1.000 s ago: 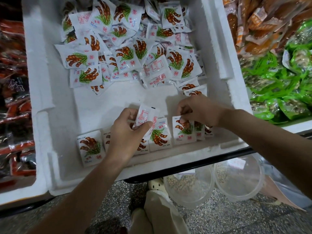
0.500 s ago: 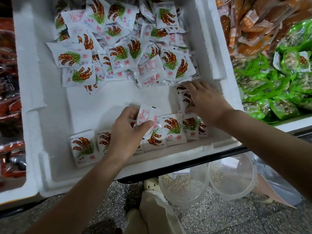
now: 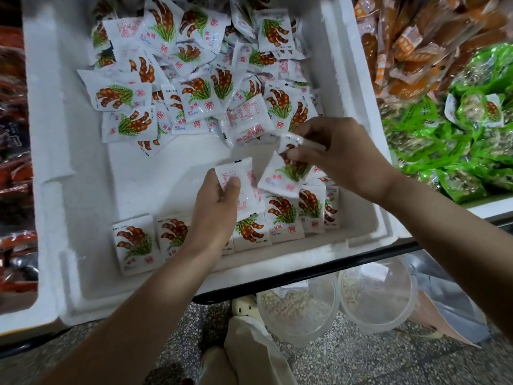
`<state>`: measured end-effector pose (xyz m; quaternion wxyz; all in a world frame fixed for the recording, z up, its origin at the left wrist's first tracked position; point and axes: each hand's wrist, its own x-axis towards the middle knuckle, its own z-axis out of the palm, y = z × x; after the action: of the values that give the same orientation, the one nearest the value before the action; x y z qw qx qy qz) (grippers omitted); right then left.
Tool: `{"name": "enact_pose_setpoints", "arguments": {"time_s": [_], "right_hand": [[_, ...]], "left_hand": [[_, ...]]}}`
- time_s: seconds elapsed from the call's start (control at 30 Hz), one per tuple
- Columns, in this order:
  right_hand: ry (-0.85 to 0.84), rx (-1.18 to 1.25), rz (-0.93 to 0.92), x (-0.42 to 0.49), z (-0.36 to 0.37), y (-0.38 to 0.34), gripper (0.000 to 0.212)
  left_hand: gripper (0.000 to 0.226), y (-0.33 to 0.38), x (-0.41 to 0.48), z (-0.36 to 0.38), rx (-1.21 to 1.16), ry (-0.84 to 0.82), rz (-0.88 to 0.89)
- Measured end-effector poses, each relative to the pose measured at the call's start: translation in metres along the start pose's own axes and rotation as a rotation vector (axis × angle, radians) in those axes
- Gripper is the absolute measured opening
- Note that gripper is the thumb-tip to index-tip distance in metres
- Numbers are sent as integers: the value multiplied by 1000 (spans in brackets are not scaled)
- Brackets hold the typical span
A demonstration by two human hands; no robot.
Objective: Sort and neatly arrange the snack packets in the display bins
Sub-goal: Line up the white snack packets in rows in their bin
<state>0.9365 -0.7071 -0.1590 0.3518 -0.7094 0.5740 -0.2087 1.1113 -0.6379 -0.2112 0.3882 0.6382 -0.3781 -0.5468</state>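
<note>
A white foam bin [image 3: 69,245] holds small white snack packets printed with brown pods and green leaves. A loose heap of packets [image 3: 194,79] fills the bin's far half. A neat row of packets [image 3: 280,218] stands along the near wall. My left hand [image 3: 213,215] holds one packet [image 3: 238,184] back side up, just above the row. My right hand [image 3: 341,154] pinches another packet [image 3: 286,173] by its upper edge, lifted above the row's right end. The two held packets are side by side.
Green packets [image 3: 458,151] and orange packets [image 3: 416,43] fill the bins to the right. Dark red packets [image 3: 14,162] lie in a bin to the left. Two clear plastic tubs [image 3: 299,309] of grains sit on the speckled floor below the bin's near edge.
My right hand has picked a packet up from the bin's right side and brought it toward the left hand. The left hand has lifted its packet slightly higher.
</note>
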Motion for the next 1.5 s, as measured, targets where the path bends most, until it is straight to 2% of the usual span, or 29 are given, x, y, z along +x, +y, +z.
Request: {"name": "enact_pose_setpoints", "arguments": {"time_s": [0.13, 0.2, 0.27, 0.33, 0.4, 0.5, 0.6, 0.7, 0.8, 0.87, 1.0, 1.13, 1.2, 1.3, 1.4, 1.5], "right_hand": [[-139, 225, 27, -2, 18, -7, 14], [-179, 255, -2, -1, 22, -11, 17], [-137, 219, -42, 0, 19, -9, 23], [-22, 7, -100, 1, 9, -2, 23], [-19, -308, -123, -3, -4, 10, 21], [-316, -785, -13, -15, -10, 31, 25], [-508, -1048, -105, -22, -4, 37, 31], [-526, -976, -40, -17, 1, 36, 31], [-523, -754, 119, -11, 6, 39, 34], [-511, -633, 159, -10, 5, 39, 41], [-494, -600, 88, -14, 8, 36, 47], [-430, -607, 80, -11, 12, 39, 26], [-426, -748, 28, -9, 11, 41, 22], [-337, -927, -140, -11, 11, 42, 29], [-187, -862, -246, -7, 9, 40, 39], [-212, -825, -161, 7, 11, 35, 51]], "left_hand": [[8, 9, -6, 0, -181, -112, -63], [14, 12, -10, -3, -101, -161, 4], [25, 11, -11, -7, -57, -135, 72], [26, 10, -11, -12, -40, -100, 93], [26, 9, -10, -17, -41, -73, 84], [27, 6, -8, -20, -33, -57, 61], [29, 5, -9, -19, -18, -54, 46], [29, 4, -8, -17, -5, -50, 45], [28, 3, -7, -17, -8, -49, 42], [28, 2, -7, -18, -13, -61, 41], [27, -1, -6, -18, -22, -74, 41], [26, -4, -5, -17, -24, -74, 41], [27, -5, -4, -17, -30, -81, 40], [26, -6, -4, -17, -28, -84, 35], [26, -6, -4, -18, -29, -75, 26], [26, -4, -4, -17, -36, -55, 14]]}}
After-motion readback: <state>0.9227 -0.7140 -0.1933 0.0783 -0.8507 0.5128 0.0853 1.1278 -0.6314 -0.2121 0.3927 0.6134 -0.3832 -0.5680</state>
